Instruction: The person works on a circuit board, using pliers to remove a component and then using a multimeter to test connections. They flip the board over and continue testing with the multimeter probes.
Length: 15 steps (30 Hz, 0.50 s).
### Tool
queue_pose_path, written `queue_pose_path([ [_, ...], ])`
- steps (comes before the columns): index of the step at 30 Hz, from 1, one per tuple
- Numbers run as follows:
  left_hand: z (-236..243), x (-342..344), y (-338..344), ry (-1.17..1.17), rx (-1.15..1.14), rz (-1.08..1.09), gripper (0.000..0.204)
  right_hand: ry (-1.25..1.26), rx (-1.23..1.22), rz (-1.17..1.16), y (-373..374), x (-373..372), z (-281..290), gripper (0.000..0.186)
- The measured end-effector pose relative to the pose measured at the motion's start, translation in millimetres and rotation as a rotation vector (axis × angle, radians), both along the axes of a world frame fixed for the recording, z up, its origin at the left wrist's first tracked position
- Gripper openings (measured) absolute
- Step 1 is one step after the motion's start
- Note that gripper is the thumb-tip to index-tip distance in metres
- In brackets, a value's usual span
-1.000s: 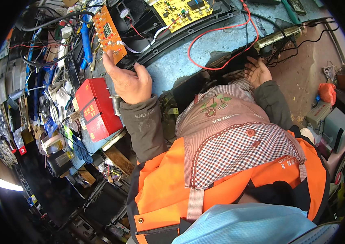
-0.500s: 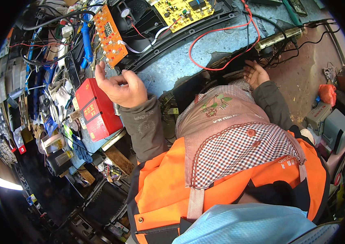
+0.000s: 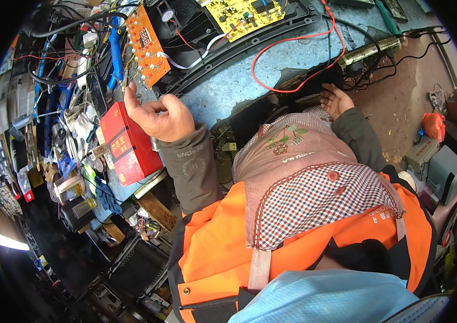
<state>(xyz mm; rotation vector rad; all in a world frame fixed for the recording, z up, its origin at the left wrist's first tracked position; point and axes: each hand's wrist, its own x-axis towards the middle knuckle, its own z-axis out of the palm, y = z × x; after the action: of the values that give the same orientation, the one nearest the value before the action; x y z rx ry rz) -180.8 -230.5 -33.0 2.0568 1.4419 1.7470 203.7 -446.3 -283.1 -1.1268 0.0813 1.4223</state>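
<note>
My left hand [image 3: 159, 117] hovers over the near end of a red box [image 3: 130, 145], index finger stretched out and the others loosely bent; it holds nothing I can see. Just beyond the fingertips lies an orange circuit board [image 3: 146, 48] with a small digit display and several round parts. A white ribbon cable runs from it toward a yellow circuit board [image 3: 244, 19] in a black plastic housing [image 3: 207, 70]. My right hand [image 3: 337, 101] rests low by the bench edge, near my apron, its fingers apart and slightly curled, with nothing visible in it.
A red wire [image 3: 263, 83] loops over the worn blue bench [image 3: 228, 97]. Blue-handled pliers [image 3: 114, 56] and tangled cables crowd the left. A power strip [image 3: 371, 51] with black cords lies along the right edge. A green-handled screwdriver [image 3: 387, 19] sits at the far right.
Both hands have stayed almost in place; the right one has shifted very slightly left. The display on the orange board looks redder now.
</note>
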Motion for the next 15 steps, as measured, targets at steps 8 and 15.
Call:
queue_pose_path([
  [8, -5, -10, -6, -0.012, -0.026, 0.020, 0.049, -0.002, -0.008, 0.010, -1, 2, -15, 0.041],
  [15, 1, -1, -10, -0.002, 0.086, -0.100, 0.029, -0.107, -0.048, -0.088, -2, 2, -12, 0.042],
])
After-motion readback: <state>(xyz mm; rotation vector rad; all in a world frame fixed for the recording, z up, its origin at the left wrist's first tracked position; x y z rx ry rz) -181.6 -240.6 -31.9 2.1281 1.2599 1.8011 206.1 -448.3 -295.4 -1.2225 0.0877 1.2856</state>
